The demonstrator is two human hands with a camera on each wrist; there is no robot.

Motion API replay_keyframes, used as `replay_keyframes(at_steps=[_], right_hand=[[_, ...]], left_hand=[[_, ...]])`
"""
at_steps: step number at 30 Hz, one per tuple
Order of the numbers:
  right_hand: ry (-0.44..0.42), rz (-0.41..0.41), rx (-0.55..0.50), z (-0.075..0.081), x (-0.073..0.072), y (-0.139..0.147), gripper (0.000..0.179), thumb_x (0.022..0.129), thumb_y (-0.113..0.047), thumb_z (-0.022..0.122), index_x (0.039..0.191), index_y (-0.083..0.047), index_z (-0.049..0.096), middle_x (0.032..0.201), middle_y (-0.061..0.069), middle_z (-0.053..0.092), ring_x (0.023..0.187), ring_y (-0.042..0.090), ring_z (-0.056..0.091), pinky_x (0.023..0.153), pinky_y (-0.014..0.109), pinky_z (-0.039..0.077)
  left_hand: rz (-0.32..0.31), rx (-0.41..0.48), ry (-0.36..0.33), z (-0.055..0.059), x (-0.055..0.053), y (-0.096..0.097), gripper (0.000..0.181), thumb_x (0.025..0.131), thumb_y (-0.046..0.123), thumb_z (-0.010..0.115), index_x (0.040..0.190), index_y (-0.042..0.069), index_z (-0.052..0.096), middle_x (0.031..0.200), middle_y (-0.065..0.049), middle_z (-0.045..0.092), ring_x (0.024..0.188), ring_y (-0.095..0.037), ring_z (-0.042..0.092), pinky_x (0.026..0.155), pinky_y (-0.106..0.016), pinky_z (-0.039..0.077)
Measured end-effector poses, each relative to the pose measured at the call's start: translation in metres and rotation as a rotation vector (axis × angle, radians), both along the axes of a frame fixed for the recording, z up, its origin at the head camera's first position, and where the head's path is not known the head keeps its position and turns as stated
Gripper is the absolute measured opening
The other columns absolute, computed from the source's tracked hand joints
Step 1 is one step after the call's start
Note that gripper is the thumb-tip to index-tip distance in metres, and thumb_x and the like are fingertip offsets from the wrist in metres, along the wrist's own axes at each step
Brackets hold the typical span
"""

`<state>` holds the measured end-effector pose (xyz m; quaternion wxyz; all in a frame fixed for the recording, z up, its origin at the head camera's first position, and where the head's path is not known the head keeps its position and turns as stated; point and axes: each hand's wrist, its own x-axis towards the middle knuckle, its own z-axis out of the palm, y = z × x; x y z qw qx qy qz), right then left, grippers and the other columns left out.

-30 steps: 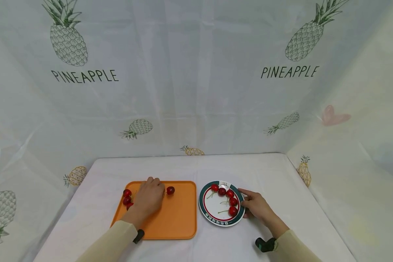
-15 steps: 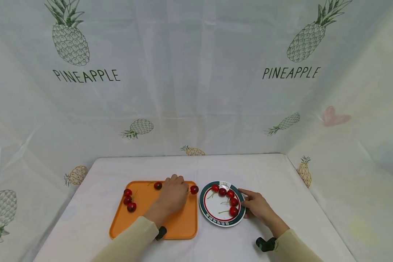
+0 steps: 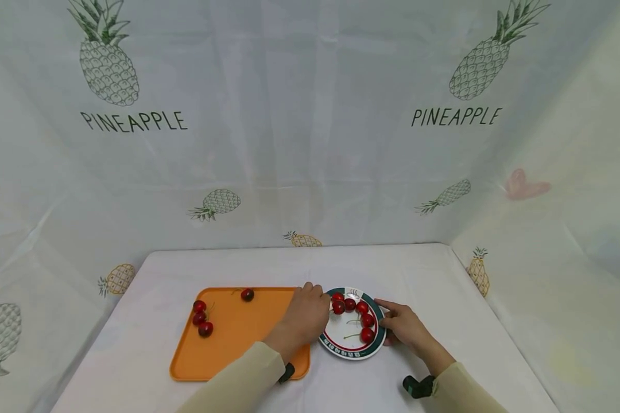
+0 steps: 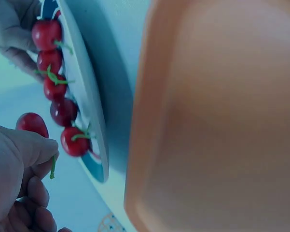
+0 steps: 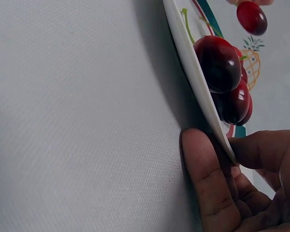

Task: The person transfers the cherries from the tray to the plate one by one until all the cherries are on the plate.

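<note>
A cherry [image 4: 33, 124] hangs from my left hand [image 3: 302, 315], which pinches its green stem between thumb and finger. In the head view that hand is over the left rim of a round plate [image 3: 338, 332], white with a dark green and red border. Several cherries [image 3: 367, 319] lie on the plate in a curve along its back and right side. At the plate's right edge, my right hand [image 3: 405, 324] grips the rim, thumb [image 5: 260, 150] on top and fingers beneath. The right wrist view also shows the pinched cherry held up above the ones on the plate.
Left of the plate lies an orange rectangular tray [image 3: 227, 321]. Three cherries [image 3: 199, 317] line its left side, and a single cherry [image 3: 247, 294] sits at its back edge. A white cloth [image 3: 392, 264] covers the table; a pineapple-print curtain [image 3: 310, 143] hangs behind.
My left hand has moved right from over the tray to the plate, carrying the cherry by its stem. The right hand has kept its grip on the plate's rim.
</note>
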<state>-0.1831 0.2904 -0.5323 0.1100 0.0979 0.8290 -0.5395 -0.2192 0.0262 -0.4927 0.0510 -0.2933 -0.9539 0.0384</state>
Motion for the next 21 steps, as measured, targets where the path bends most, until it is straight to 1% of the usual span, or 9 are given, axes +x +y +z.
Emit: replay_keyframes(at_steps=[6, 9, 13, 16, 21], right_hand=[[0.009, -0.003, -0.002, 0.0, 0.001, -0.001, 0.057, 0.096, 0.0, 0.064, 0.152, -0.006, 0.055, 0.101, 0.014, 0.063, 0.061, 0.023, 0.065, 0.059, 0.036, 0.06], [0.008, -0.006, -0.003, 0.0, 0.001, -0.002, 0.057, 0.096, 0.0, 0.064, 0.152, -0.006, 0.055, 0.101, 0.015, 0.063, 0.061, 0.023, 0.065, 0.059, 0.036, 0.06], [0.009, -0.001, -0.01, 0.001, 0.002, -0.002, 0.057, 0.096, 0.001, 0.063, 0.152, -0.005, 0.054, 0.101, 0.015, 0.063, 0.061, 0.022, 0.066, 0.059, 0.036, 0.06], [0.01, 0.004, -0.016, 0.001, 0.001, -0.002, 0.058, 0.096, 0.001, 0.063, 0.153, -0.005, 0.054, 0.101, 0.015, 0.064, 0.061, 0.022, 0.066, 0.059, 0.036, 0.06], [0.008, 0.002, -0.023, 0.0, 0.0, -0.002, 0.058, 0.096, 0.001, 0.063, 0.153, -0.005, 0.054, 0.1, 0.014, 0.063, 0.061, 0.023, 0.066, 0.058, 0.036, 0.06]], left_hand=[[-0.02, 0.026, 0.026, -0.012, 0.001, 0.014, 0.023, 0.101, 0.031, 0.069, 0.112, 0.013, 0.075, 0.097, -0.001, 0.062, 0.092, -0.02, 0.049, 0.087, -0.037, 0.047], [-0.03, 0.023, 0.022, -0.017, 0.001, 0.019, 0.023, 0.102, 0.031, 0.066, 0.115, 0.013, 0.075, 0.097, 0.0, 0.061, 0.092, -0.02, 0.048, 0.087, -0.037, 0.047], [-0.033, 0.012, 0.02, -0.021, 0.001, 0.023, 0.024, 0.103, 0.03, 0.065, 0.118, 0.013, 0.074, 0.098, 0.0, 0.06, 0.092, -0.02, 0.047, 0.087, -0.036, 0.047], [-0.036, 0.0, 0.037, -0.022, 0.001, 0.025, 0.025, 0.102, 0.029, 0.067, 0.119, 0.012, 0.073, 0.099, -0.001, 0.061, 0.091, -0.02, 0.047, 0.085, -0.035, 0.047], [-0.039, -0.027, 0.063, -0.024, 0.002, 0.028, 0.029, 0.104, 0.03, 0.065, 0.122, 0.009, 0.071, 0.098, -0.002, 0.059, 0.089, -0.02, 0.046, 0.082, -0.034, 0.046]])
